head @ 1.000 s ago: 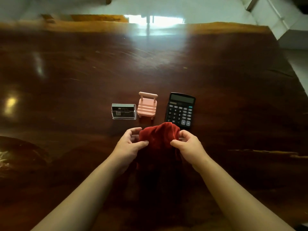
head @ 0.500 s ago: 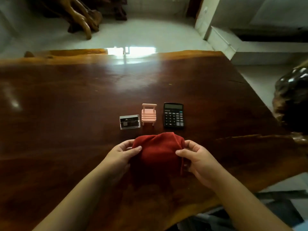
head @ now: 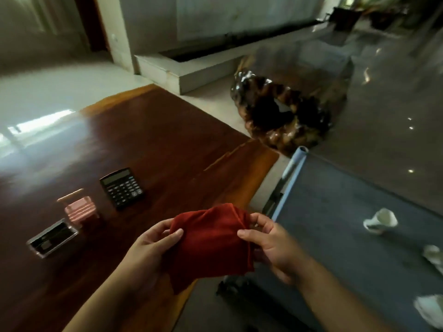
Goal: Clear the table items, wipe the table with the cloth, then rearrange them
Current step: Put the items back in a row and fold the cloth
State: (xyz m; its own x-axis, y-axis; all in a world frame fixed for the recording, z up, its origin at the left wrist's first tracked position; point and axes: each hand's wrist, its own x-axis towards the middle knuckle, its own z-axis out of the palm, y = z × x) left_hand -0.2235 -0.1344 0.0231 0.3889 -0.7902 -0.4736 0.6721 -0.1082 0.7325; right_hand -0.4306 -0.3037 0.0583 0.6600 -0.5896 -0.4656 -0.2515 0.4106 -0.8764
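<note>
Meanwhile, both hands, left (head: 153, 240) and right (head: 268, 243), pinch a red cloth (head: 211, 240) above the counter (head: 167, 140) edge; calculator (head: 121, 188), pink toy chair (head: 80, 209) and clear card case (head: 53, 237) sit nearby.

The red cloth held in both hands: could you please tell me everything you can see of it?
The red cloth is a soft, dark-red fabric, folded or bunched with creases along its top. It is lifted off the wooden table, near its corner. The left hand pinches its left edge and the right hand its right edge; its lower part hangs loose.
</note>
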